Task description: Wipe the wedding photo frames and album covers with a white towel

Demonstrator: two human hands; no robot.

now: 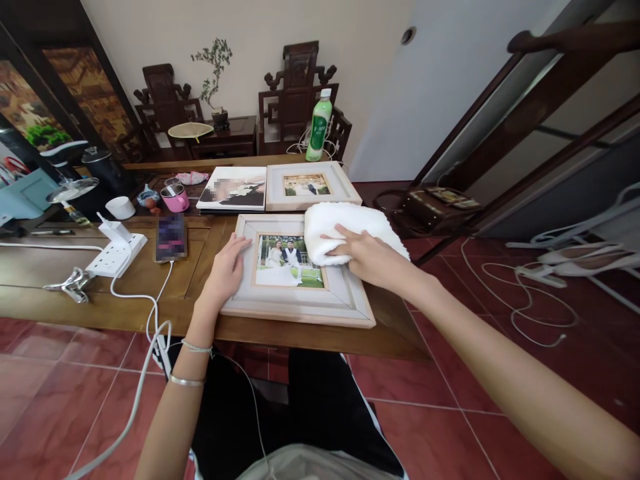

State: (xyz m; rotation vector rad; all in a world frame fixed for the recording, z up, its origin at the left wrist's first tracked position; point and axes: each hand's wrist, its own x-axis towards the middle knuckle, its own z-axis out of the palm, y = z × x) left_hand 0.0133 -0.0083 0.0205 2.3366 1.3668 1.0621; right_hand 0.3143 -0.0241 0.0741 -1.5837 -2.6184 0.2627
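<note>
A pale framed photo (300,303) lies flat at the near edge of the wooden table (65,293). My left hand (226,270) rests on the frame's left side, fingers stretched out flat. My right hand (363,255) presses a folded white towel (350,227) onto the frame's upper right corner, fingers spread over the cloth. Behind lie a second framed photo (313,185) and an unframed photo print (234,189).
A phone (171,238) on a cable and a white power strip (117,250) lie to the left. A pink cup (175,198), a white cup (121,207) and a green bottle (319,127) stand further back. Cables (520,293) trail on the red tile floor at right.
</note>
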